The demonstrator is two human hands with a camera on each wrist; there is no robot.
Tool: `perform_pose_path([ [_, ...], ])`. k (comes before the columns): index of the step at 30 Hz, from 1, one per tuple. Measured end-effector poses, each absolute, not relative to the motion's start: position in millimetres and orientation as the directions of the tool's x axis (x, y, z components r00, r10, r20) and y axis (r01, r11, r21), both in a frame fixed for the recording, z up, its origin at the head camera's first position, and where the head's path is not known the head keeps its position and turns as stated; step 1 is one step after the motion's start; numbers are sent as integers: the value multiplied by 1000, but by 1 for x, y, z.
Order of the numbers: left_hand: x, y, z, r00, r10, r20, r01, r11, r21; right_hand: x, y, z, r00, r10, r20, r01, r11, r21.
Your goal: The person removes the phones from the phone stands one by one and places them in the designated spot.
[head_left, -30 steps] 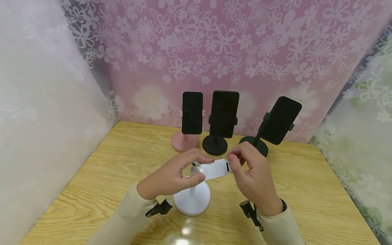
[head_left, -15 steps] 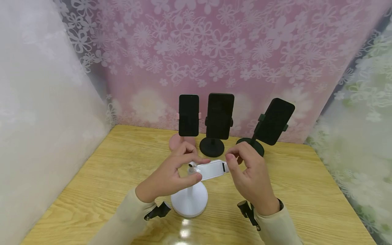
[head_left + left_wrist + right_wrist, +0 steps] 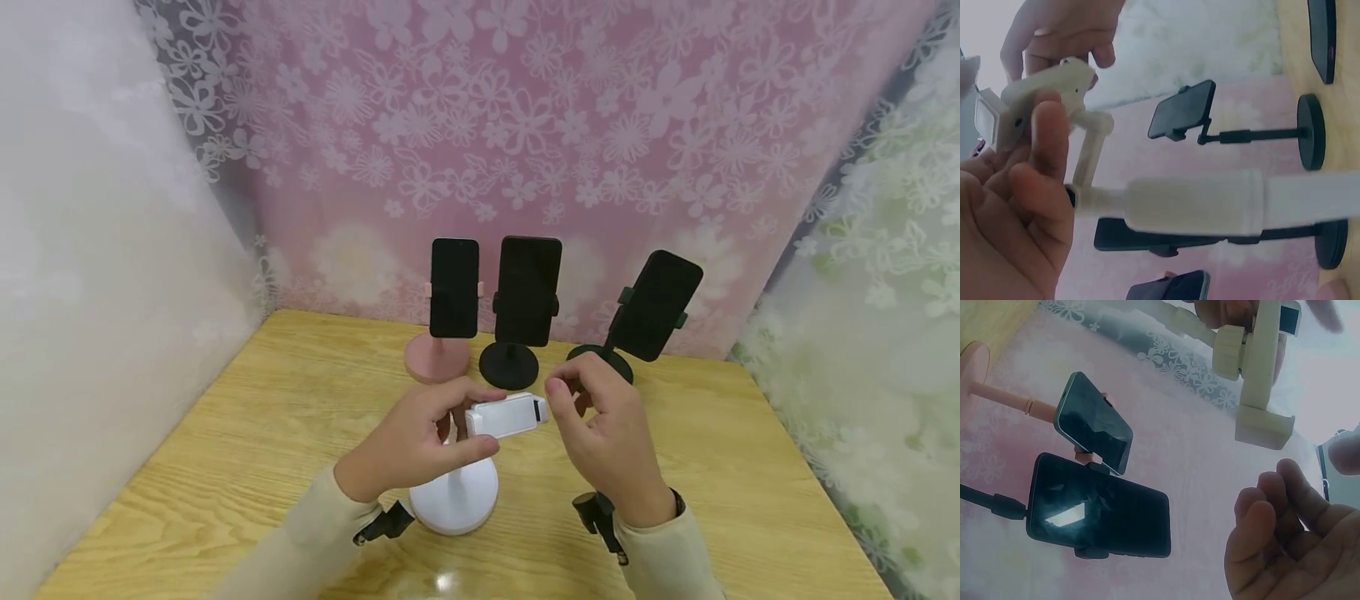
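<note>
A white phone stand (image 3: 453, 492) stands upright on the table, its round base in front of me. My left hand (image 3: 420, 437) holds its clamp head (image 3: 504, 416), thumb along the near edge and forefinger along the far edge. The clamp's narrow end, with a dark strip, points right. My right hand (image 3: 603, 429) is beside that end, its fingers loosely bent with nothing between them. In the right wrist view a gap shows between the right fingertips (image 3: 1288, 469) and the clamp end (image 3: 1264, 428). The left wrist view shows the stand's jointed arm (image 3: 1092, 150) and thick pole (image 3: 1194, 203).
Behind the hands stand a pink phone stand (image 3: 437, 358), a black one (image 3: 509, 365) and a dark green one (image 3: 602, 360), each holding a dark phone. Another dark phone (image 3: 1322, 40) appears at the left wrist view's upper right. Floral curtains surround the wooden table (image 3: 300, 375).
The head view has shifted, so the scene slides left and slightly down. Left fingers have moved lower behind the clamp, and the right fingertips now show a small gap from its end.
</note>
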State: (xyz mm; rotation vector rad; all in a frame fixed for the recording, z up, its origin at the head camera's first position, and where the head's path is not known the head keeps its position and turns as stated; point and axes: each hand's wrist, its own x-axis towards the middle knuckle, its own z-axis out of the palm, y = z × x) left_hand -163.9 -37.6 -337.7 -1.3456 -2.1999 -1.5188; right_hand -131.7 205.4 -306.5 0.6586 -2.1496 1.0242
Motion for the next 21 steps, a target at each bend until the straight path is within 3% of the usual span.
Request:
perform_pose_path([
  [4,-157,-36,-340,-665,509,547,665,69,744,-133,207,-308,-657,-164,736,-671,572,-471],
  [8,-155,-43,-342,-775,355,523,544,-48,838,-133,209,-307,-646,-172,744,-687,557,-468],
  [13,-160,-65,-334,-934,148,325,300,-169,939,-133,211,-309,-670,-177,721,-675,549,-493],
  [16,-163,-80,-329,-969,29,245,233,-219,947,-134,212,-311,-670,-192,717,-686,530,-498],
  [21,-172,-110,-320,-973,-108,202,223,-250,942,-138,213,-310,-630,-201,750,-727,494,-477],
])
